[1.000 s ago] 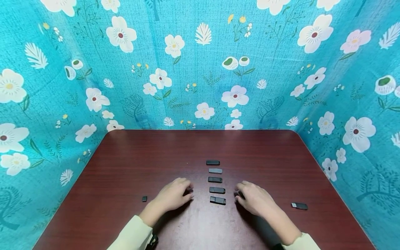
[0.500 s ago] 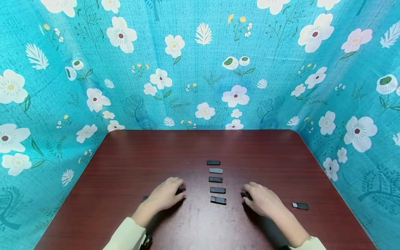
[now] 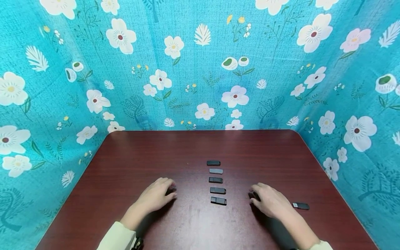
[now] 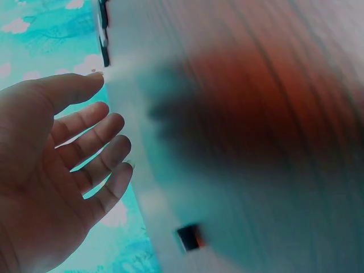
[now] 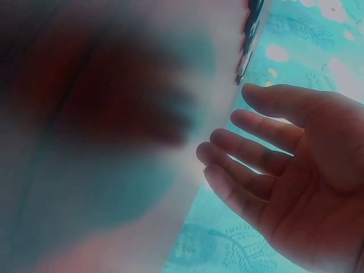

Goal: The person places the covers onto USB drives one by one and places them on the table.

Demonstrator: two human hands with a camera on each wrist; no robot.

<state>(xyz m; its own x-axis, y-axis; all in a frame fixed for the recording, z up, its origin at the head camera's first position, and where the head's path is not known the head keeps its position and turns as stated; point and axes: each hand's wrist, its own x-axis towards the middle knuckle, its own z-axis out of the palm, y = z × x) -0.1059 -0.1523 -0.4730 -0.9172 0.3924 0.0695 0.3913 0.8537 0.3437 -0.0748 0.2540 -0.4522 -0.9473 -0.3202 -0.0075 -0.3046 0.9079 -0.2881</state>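
Observation:
Several USB flash drives lie in a column at the middle of the table, a black one (image 3: 213, 163) at the far end, a grey one (image 3: 216, 171) below it and a black one (image 3: 218, 201) nearest me. To their left my left hand (image 3: 154, 196) hovers with loosely bent fingers and holds nothing. My right hand (image 3: 270, 201), just as relaxed and holding nothing, is to their right. Beyond it lies a dark flash drive (image 3: 301, 206) with its metal plug bare. A small black cap (image 4: 190, 236) shows in the left wrist view; in the head view the left arm hides it.
The dark red wooden table (image 3: 140, 149) has rounded far corners. A blue floral curtain (image 3: 187, 76) hangs behind it and along both sides. Light glares off the tabletop near the front middle.
Both hands have drawn apart, the left moving left and the right moving right, away from the column. The small cap has gone behind the left arm. The flash drives stay put.

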